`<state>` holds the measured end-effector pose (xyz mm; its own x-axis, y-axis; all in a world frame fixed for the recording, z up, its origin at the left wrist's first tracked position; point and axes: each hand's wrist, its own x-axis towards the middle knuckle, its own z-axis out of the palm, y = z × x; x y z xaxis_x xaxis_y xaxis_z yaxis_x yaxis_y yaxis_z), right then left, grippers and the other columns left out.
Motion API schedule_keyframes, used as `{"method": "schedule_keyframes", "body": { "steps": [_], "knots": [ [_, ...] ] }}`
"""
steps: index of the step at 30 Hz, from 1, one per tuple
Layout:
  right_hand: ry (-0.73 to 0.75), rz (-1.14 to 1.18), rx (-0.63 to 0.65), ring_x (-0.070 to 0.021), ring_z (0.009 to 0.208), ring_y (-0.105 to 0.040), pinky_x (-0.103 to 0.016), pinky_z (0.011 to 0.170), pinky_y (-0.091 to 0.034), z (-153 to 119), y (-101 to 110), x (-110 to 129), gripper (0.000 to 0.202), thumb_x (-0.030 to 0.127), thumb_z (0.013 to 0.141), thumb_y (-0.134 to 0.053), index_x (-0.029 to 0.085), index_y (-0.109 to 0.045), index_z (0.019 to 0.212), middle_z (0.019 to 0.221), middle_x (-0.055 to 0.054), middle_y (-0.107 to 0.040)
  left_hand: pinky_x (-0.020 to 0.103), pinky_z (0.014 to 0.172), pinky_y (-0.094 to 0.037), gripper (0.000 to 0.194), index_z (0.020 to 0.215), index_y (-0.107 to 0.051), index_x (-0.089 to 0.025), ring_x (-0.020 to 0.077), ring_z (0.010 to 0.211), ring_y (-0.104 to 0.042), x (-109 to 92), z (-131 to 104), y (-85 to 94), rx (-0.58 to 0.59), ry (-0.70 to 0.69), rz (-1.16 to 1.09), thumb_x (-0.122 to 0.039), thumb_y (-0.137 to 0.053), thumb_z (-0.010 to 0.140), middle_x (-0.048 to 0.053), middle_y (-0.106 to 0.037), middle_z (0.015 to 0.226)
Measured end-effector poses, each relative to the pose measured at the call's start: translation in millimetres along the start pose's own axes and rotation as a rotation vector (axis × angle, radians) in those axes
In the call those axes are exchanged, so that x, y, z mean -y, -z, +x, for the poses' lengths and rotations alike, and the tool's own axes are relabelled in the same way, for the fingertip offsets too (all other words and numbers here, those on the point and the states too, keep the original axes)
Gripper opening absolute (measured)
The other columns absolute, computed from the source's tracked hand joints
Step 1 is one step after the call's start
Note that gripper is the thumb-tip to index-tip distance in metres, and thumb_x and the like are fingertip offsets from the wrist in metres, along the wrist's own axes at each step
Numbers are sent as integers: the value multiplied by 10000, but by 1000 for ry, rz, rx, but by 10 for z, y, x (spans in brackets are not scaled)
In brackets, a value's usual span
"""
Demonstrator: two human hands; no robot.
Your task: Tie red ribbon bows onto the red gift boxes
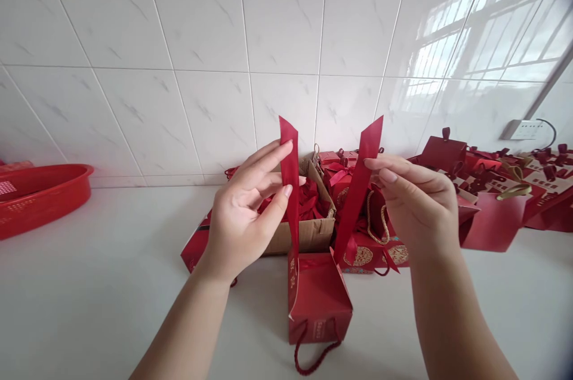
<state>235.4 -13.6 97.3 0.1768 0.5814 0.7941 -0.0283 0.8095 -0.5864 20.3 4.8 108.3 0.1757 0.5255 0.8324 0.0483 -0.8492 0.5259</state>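
Note:
A small red gift box (323, 287) stands on the white counter in front of me, its dark red rope handle (319, 368) drooping at the near side. From its far top edge a red satin ribbon (353, 207) rises as two upright tails with slanted ends. My left hand (244, 213) has the left tail between its thumb and fingers, just below the tip. The right tail is pinched by my right hand (418, 204) between thumb and fingertips. How the ribbon passes through the box is hidden.
Behind the box sits a cardboard carton (308, 234) full of red ribbons. Several red gift boxes (364, 255) crowd its right side, with more red boxes (496, 219) along the wall. A red plastic basket (49, 201) is at far left, a power strip (523, 129) at right.

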Motion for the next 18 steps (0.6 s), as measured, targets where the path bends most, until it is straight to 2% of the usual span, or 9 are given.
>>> {"method": "schedule_keyframes", "body": {
  "steps": [7,12,16,18],
  "knots": [
    [-25,-16,-2,-132,1018,-628,-220,852,-530,-11,-11,8,194,198,866,-632,317,-745,969,1017,35,-718,279,828,-602,497,1268,-564,-326,188,939,-701,51,-5,-8,-9,-7,63,-89,-596,834,40,-458,1427],
    [-21,-41,-11,-131,1024,-628,-224,863,-530,-11,-18,6,194,197,869,-630,318,-742,970,1023,34,-716,261,771,-615,492,1285,-549,-291,204,961,-698,68,-4,-20,-23,-1,66,-101,-601,835,70,-463,1424],
    [-44,-75,-28,-133,993,-646,-233,853,-546,-20,-22,-19,210,182,826,-681,323,-739,971,1014,34,-717,293,822,-613,472,1282,-541,-248,206,971,-695,73,-7,-41,-9,9,6,-103,-600,836,90,-503,1389],
    [-48,-82,-46,-136,973,-656,-233,827,-561,-24,-25,-30,223,179,802,-706,323,-738,970,994,33,-720,305,837,-611,403,1218,-578,-226,200,944,-702,72,-8,-52,-18,8,-20,-101,-600,836,85,-523,1359]
  ]
}}
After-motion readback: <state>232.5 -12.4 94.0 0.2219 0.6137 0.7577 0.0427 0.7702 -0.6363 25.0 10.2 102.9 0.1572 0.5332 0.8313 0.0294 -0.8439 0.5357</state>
